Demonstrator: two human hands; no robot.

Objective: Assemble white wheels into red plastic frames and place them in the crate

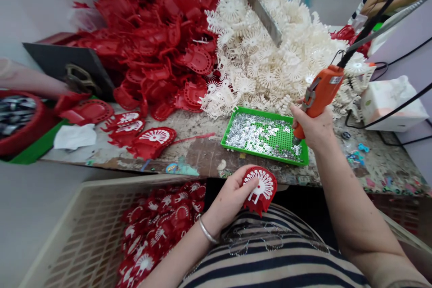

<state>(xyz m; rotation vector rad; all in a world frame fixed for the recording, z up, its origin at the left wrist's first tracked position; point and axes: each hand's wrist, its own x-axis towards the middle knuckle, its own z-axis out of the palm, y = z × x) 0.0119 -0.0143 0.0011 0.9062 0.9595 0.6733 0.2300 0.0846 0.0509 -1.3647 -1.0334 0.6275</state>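
Observation:
My left hand (232, 195) is closed around a red plastic piece with a white fan-shaped insert (260, 187), held near my stomach just below the table edge. An orange electric screwdriver (320, 94) is gripped in my right hand (312, 127). Its tip points down into the right end of a green tray (236, 122) holding a layer of small silver screws (259, 134). A black cable runs up from the tool's top.
Big heaps of red plastic shells (158, 31) and white fan pieces (270, 54) cover the back of the worn table. Assembled red-and-white pieces (153, 138) lie at left. A beige crate (87, 229) of finished pieces sits below. Another person's arm (27, 82) reaches in at left. A white box (388, 101) stands right.

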